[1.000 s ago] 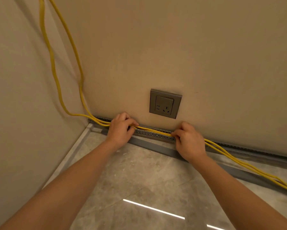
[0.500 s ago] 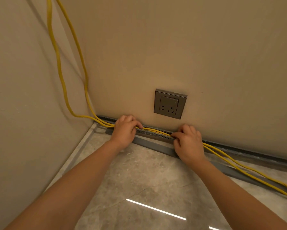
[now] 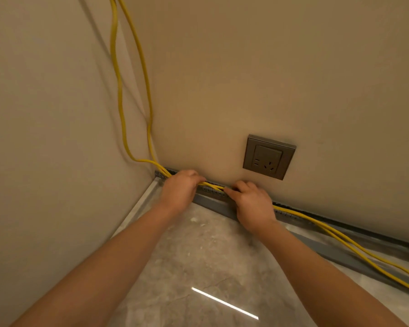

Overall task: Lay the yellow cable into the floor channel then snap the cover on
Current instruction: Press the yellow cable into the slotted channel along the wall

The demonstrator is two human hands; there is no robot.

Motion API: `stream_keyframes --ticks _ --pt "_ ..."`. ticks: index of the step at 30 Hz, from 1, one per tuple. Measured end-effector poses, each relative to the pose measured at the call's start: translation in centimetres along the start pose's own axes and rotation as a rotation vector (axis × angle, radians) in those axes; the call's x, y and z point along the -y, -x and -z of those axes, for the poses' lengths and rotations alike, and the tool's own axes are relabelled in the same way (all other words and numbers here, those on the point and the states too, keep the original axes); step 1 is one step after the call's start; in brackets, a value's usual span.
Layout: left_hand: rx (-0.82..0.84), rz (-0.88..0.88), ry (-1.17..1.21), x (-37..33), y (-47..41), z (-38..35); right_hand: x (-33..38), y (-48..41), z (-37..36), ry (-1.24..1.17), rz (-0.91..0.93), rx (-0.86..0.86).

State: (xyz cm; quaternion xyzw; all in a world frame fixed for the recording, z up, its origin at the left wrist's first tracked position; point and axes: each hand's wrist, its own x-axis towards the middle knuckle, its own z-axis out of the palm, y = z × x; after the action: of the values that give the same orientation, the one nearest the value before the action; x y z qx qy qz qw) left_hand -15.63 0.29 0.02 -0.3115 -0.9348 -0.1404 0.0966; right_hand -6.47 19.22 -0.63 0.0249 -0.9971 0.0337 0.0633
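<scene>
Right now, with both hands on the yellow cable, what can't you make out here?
Head view only:
Whether the yellow cable sits in the floor channel beneath the left hand and right hand: the hands cover it.
Both cable ends: cut off by the top and right edges.
Whether the grey strip on the floor is the cover: unclear.

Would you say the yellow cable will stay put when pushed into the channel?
Likely floppy: the yellow cable sags in loose curves down the wall. Probably springy too: beyond the right hand it strays off the channel.
</scene>
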Motion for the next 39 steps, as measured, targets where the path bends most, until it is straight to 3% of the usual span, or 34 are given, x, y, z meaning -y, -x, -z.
stream_keyframes --ticks 13,19,27,39 --pt "0.042 0.001 -0.191 1.3 -0.6 1.5 -2.2 0.2 1.0 0.023 0.064 0.049" --pt "0.087 0.073 -0.098 1.5 -1.5 1.1 -2.2 0.2 1.0 -0.009 0.052 0.057" --pt "-0.096 0.041 -0.103 1.7 1.1 0.0 -2.8 1.3 -0.4 0.048 0.039 0.075" --pt "-0.056 0.149 -0.095 0.0 5.6 -0.8 -1.9 4.3 -0.6 0.011 0.093 0.084"
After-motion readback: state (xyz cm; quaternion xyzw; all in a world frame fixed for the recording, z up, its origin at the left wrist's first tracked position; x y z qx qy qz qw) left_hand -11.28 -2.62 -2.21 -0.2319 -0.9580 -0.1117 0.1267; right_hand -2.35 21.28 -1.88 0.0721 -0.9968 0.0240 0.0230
